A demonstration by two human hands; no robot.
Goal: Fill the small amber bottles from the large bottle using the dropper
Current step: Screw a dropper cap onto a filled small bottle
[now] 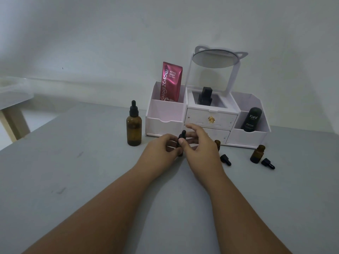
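Note:
The large amber bottle (134, 130) stands upright on the grey table with its black dropper cap on, left of my hands. My left hand (159, 149) holds a small amber bottle (180, 153), which is mostly hidden between my hands. My right hand (200, 143) pinches that bottle's black dropper cap (182, 136) with thumb and fingers. A second small amber bottle (218, 143) peeks out behind my right hand, uncapped. A third small bottle (257, 154) stands uncapped at the right. Two loose black dropper caps (225, 160) (267, 163) lie on the table beside them.
A white cosmetics organiser (165, 123) with drawers and a mirror stands behind my hands, holding a pink sachet (171, 81), a black bottle (205, 96) and a dark tube (251, 119). The grey table (73, 180) stretches toward me. A wooden-legged table edge (11, 110) sits far left.

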